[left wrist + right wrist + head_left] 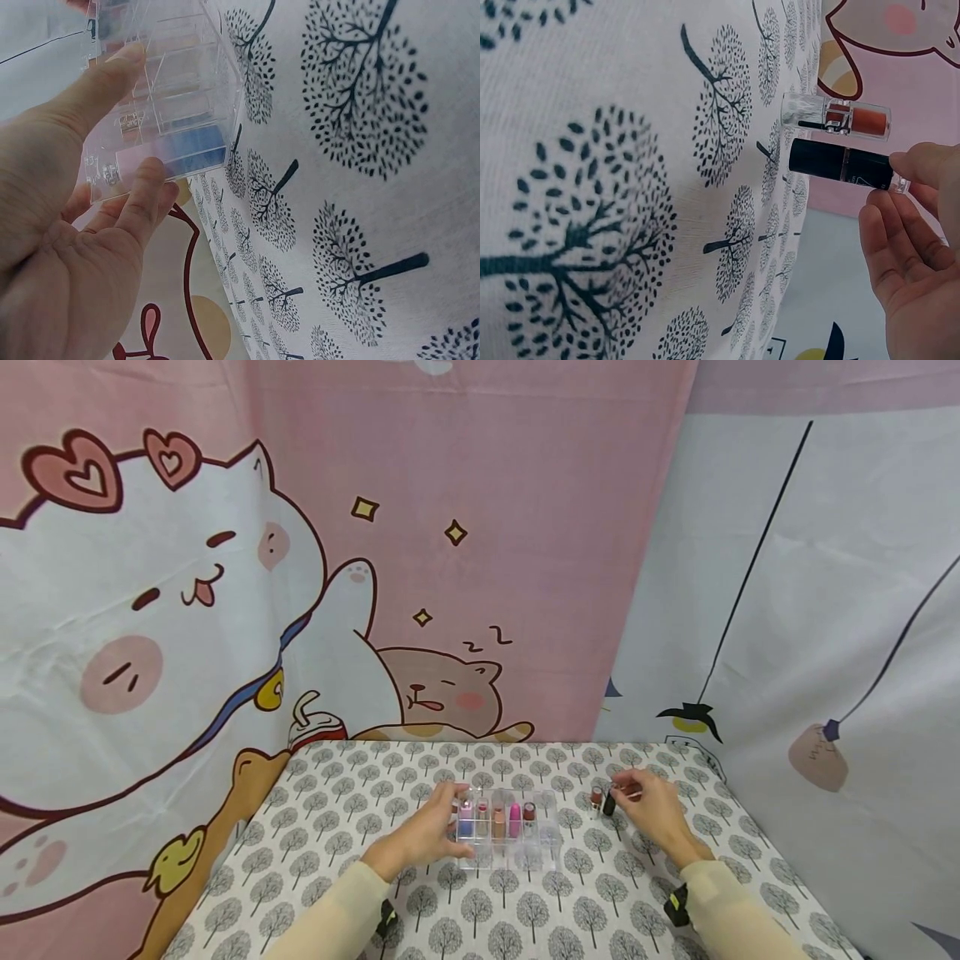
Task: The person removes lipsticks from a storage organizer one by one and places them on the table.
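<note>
My left hand (426, 828) grips the left end of a clear plastic lipstick organizer (550, 852), thumb at its front and fingers at its side. Several lipsticks stand in the organizer's back row, among them a bright pink lipstick (514, 820) and a pink-and-blue tube (171, 152) at the left end. On the right, my right hand (654, 810) pinches the top of a black lipstick tube (832, 163) between thumb and fingers. The tube is upright, its lower end close over the cloth. Just left of it stands a clear tube with an orange-brown top (836, 118).
A white tablecloth (477, 906) printed with grey trees covers the table. Cartoon-printed curtains hang behind it (510, 527) and along the right side (862, 635). The organizer's front compartments hold no lipsticks.
</note>
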`<control>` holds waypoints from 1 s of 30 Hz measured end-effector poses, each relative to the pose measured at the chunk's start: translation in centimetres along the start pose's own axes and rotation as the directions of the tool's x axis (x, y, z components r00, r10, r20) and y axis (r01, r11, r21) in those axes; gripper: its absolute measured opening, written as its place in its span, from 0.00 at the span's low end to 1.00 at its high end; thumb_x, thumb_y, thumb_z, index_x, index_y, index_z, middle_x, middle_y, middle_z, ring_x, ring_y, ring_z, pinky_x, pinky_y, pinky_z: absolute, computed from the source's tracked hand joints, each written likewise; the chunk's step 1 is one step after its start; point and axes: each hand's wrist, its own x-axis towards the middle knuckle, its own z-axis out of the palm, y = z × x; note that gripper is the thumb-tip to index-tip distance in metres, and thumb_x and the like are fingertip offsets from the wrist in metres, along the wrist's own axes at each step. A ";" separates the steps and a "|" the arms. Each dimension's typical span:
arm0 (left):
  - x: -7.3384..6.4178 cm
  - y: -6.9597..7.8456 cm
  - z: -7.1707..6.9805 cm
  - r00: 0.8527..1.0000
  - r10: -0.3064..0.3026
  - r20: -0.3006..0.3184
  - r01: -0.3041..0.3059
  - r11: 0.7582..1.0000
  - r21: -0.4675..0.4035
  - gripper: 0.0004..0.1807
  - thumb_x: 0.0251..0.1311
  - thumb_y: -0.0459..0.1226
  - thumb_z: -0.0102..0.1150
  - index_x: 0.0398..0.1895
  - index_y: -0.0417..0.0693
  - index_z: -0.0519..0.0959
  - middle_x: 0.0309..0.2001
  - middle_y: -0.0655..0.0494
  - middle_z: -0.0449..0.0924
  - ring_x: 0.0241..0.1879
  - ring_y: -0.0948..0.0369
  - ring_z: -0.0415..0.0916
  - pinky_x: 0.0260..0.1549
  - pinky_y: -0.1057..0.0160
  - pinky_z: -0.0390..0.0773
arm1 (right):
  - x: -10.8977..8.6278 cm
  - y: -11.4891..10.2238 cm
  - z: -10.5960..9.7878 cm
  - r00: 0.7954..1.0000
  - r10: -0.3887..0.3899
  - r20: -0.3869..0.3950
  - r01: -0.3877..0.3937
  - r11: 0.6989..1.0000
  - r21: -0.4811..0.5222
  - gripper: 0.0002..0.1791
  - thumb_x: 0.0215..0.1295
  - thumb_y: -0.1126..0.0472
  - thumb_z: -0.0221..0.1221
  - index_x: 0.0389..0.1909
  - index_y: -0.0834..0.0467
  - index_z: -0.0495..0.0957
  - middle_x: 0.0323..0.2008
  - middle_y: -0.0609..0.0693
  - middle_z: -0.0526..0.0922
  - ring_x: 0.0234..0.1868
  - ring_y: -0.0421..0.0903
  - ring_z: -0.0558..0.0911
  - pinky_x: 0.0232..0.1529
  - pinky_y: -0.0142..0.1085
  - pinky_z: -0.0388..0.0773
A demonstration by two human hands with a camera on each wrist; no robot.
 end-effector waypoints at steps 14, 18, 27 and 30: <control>0.1 0.2 0.0 1.000 -0.007 0.001 0.007 1.000 0.003 0.64 0.59 0.38 0.91 0.91 0.40 0.56 0.84 0.35 0.65 0.73 0.41 0.82 0.74 0.50 0.89 | -0.2 0.4 0.3 1.000 0.002 0.008 -0.002 1.000 -0.015 0.11 0.74 0.69 0.77 0.54 0.63 0.92 0.47 0.60 0.96 0.42 0.55 0.96 0.43 0.47 0.98; 0.1 0.1 0.0 1.000 -0.015 0.002 0.015 1.000 -0.004 0.64 0.59 0.38 0.91 0.91 0.40 0.56 0.84 0.35 0.65 0.73 0.41 0.82 0.74 0.50 0.89 | -0.3 0.5 0.4 1.000 -0.006 0.006 0.006 1.000 -0.020 0.12 0.74 0.69 0.77 0.55 0.63 0.92 0.48 0.60 0.96 0.43 0.55 0.95 0.43 0.46 0.98; 0.2 0.1 0.0 1.000 -0.011 -0.001 0.011 1.000 0.017 0.64 0.59 0.39 0.91 0.91 0.40 0.56 0.84 0.34 0.65 0.72 0.41 0.83 0.74 0.48 0.89 | -0.3 0.5 0.5 1.000 0.005 0.008 -0.004 1.000 -0.016 0.12 0.74 0.68 0.78 0.55 0.63 0.93 0.48 0.59 0.96 0.43 0.54 0.95 0.44 0.44 0.98; 0.2 0.1 0.0 1.000 -0.010 -0.004 0.010 1.000 0.026 0.64 0.59 0.40 0.91 0.91 0.40 0.57 0.84 0.35 0.66 0.71 0.41 0.84 0.73 0.48 0.90 | -0.3 0.5 0.5 1.000 0.010 0.010 -0.010 1.000 -0.013 0.12 0.74 0.68 0.78 0.55 0.63 0.93 0.47 0.59 0.96 0.42 0.54 0.95 0.43 0.43 0.98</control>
